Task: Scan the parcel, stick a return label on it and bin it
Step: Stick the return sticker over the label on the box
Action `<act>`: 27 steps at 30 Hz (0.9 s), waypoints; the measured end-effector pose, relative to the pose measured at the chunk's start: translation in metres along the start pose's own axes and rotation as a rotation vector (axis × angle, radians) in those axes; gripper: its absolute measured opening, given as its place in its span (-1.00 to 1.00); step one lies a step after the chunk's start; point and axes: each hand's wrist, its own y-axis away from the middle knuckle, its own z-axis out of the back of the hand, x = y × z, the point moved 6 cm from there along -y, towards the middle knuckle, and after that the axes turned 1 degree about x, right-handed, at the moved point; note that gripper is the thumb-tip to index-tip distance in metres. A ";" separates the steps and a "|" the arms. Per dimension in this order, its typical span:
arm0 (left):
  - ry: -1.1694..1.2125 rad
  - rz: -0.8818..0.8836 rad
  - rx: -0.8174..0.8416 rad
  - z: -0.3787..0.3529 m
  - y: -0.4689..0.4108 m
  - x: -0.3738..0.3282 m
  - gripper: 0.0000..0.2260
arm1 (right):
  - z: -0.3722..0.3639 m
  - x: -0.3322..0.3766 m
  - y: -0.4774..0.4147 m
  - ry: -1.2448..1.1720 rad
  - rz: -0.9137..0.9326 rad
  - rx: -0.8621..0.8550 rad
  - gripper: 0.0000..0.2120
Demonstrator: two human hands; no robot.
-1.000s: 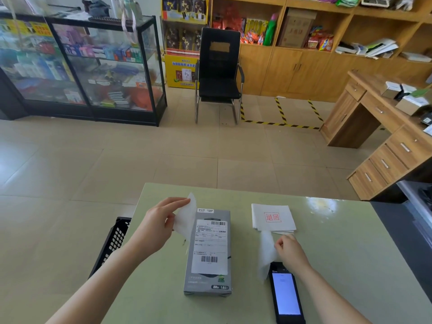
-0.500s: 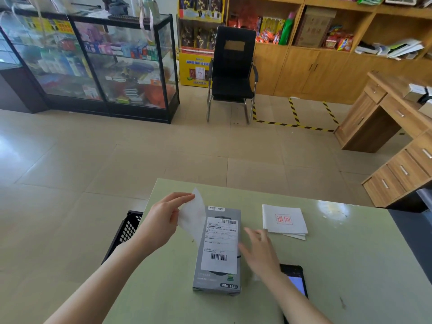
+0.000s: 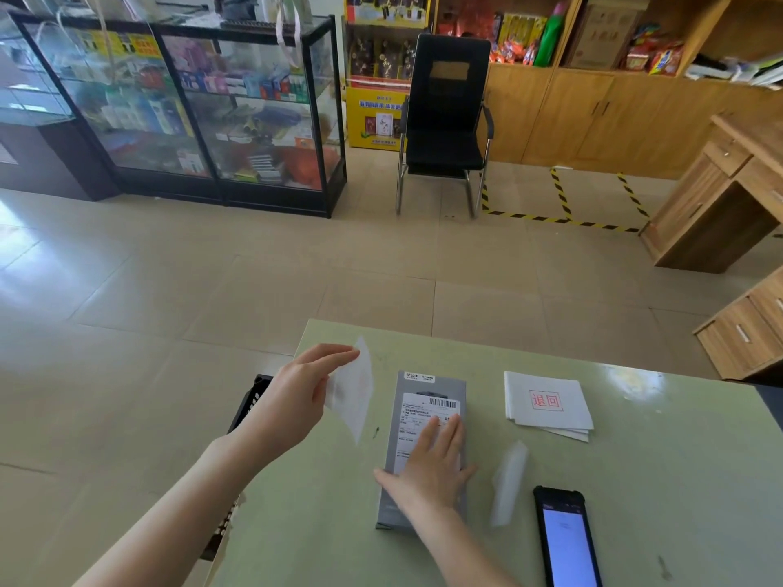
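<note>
Grey rectangular parcel (image 3: 426, 442) lay mid-bench (image 3: 635, 480). Right hand (image 3: 432, 468) pressed flat, fingers spread, I judged steadying it. Left hand (image 3: 296, 400) pinched the white peeled label (image 3: 354, 391) just left, ready to stick.

Black office chair (image 3: 445, 116) on tiled floor. Glass display cabinet (image 3: 203, 108), stocked, to its left. Wooden desk (image 3: 720, 197) at right.
</note>
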 end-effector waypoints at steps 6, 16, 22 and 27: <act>-0.005 -0.010 0.013 0.004 -0.005 0.003 -0.48 | 0.012 -0.017 -0.010 -0.345 0.040 -0.004 0.15; -0.002 -0.073 0.044 0.001 -0.021 -0.014 -0.46 | 0.022 -0.058 -0.010 -1.099 0.158 0.276 -0.13; 0.006 -0.099 0.051 -0.002 -0.023 -0.024 -0.46 | 0.025 -0.089 -0.009 -1.074 -0.001 0.289 -0.34; 0.009 -0.113 0.063 -0.007 -0.021 -0.028 -0.45 | 0.043 -0.078 0.002 -0.803 0.040 0.048 -0.32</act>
